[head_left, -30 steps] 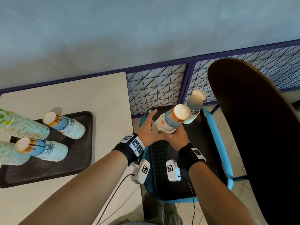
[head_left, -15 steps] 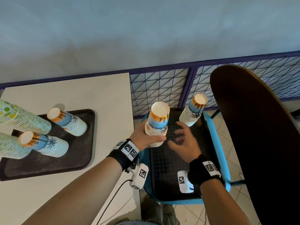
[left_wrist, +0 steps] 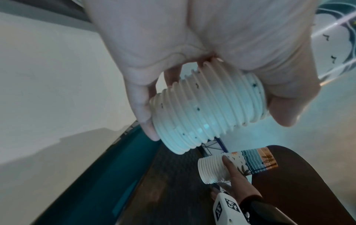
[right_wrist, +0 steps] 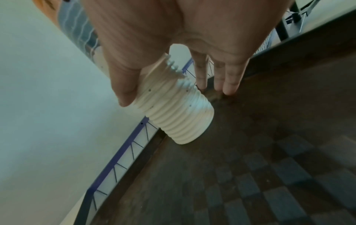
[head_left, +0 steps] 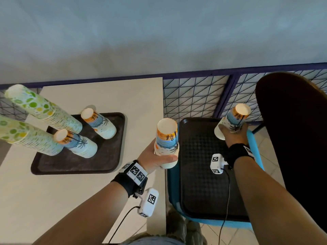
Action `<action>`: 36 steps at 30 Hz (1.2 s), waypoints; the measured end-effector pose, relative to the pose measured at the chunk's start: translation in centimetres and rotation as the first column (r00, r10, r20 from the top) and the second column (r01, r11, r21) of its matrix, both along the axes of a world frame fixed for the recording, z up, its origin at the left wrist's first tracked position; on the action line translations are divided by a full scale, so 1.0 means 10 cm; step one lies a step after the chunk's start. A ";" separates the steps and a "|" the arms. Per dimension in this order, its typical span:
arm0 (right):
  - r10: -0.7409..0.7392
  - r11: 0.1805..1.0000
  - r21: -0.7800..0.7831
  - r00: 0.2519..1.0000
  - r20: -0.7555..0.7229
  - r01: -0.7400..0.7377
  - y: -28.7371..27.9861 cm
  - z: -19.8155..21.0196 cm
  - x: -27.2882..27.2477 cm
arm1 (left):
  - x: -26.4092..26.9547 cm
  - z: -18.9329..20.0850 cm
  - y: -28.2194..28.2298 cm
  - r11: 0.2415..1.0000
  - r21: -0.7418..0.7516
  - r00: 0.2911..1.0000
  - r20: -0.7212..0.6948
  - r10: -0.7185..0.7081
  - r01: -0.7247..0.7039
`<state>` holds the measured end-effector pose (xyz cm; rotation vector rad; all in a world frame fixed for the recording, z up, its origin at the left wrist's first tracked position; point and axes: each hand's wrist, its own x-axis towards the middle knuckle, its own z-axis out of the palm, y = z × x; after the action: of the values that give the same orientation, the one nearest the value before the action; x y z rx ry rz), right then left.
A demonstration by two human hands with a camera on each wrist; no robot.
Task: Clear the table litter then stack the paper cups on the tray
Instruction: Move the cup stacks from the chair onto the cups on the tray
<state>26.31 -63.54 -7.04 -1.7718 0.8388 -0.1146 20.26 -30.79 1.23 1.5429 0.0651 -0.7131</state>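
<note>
1. A pale tabletop (head_left: 99, 96) is seen at left; a dark chair back (head_left: 297, 138) stands at far right, with a blue wire-mesh railing (head_left: 194, 99) behind.
2. A black tray on the blue chair seat (head_left: 203, 183) lies just right of the tabletop edge; its textured surface is seen in the right wrist view.
3. A second dark tray on the tabletop (head_left: 74, 161) carries four upside-down cup stacks.
4. Two tall green-dotted stacks (head_left: 44, 112) are seen on that tray's left side, two shorter beach-print stacks (head_left: 99, 124) beside them.
5. The left hand (head_left: 152, 156) is wrapped around a beach-print cup stack (head_left: 167, 144), with fingers (left_wrist: 142, 106) and thumb curled on its ribbed rims; the stack is held upright in the air between tabletop and chair tray.
6. The right hand (head_left: 233, 137) grips another beach-print stack (head_left: 233, 121) at the chair tray's far right corner, thumb and one finger around it, the other fingers (right_wrist: 229, 79) held straight; its base appears to rest on the tray.
</note>
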 end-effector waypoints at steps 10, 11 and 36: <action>0.127 0.977 -0.160 0.989 -0.077 -0.138 0.57 0.13 -0.09 | -0.16 0.07 0.29 0.980 0.012 0.975 -0.099 0.197 -0.197; 0.145 0.976 -0.153 0.985 -0.090 -0.158 0.65 0.14 -0.12 | -0.17 0.09 0.30 0.977 0.011 0.971 -0.108 0.211 -0.211; 0.617 0.781 -0.030 0.762 0.196 -0.624 2.88 0.66 -0.67 | -0.85 0.45 1.87 0.888 0.022 0.887 -0.054 0.459 -0.459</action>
<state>19.59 -34.79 -0.48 -1.8806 0.0745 0.1663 11.78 -12.13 5.77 1.4401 0.4643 -0.3763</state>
